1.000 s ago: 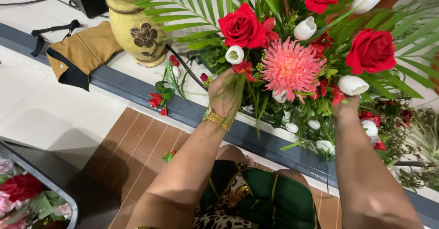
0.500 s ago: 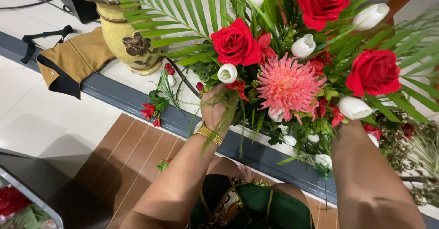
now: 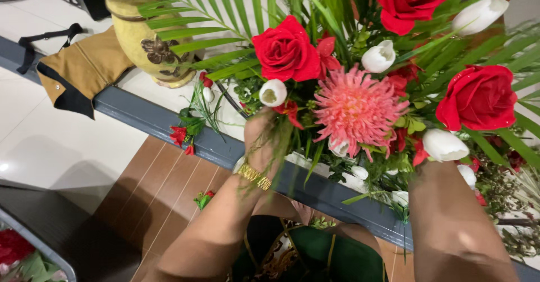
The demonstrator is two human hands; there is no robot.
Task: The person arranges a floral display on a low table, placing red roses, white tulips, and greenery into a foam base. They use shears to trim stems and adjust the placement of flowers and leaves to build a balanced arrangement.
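Flower arrangement point(image 3: 360, 107), centre and right of frame: red roses, white tulip buds, one large pink chrysanthemum point(image 3: 358, 108), palm fronds and mixed greenery, standing on the white surface point(image 3: 146, 82) behind a grey ledge point(image 3: 140, 119).

My left hand point(image 3: 264, 138), centre of frame, gold bracelet point(image 3: 254, 176) at the wrist: pushed up into the lower left of the arrangement, fingers closed around thin trailing green stems just below a white tulip bud point(image 3: 273, 92) and a red rose point(image 3: 286, 50).

My right hand, right of centre: only the forearm point(image 3: 450, 220) shows; the hand itself is buried among the foliage under another white tulip point(image 3: 444, 144), so I cannot tell how it is set or whether it holds anything.

Yellow ceramic vase point(image 3: 146, 40), upper left, with a brown flower ornament. Tan and black bag point(image 3: 79, 71) beside it, left. Loose sprig of small red flowers point(image 3: 188, 127) lying across the ledge. Grey tray of flowers point(image 3: 22, 254), lower left corner.
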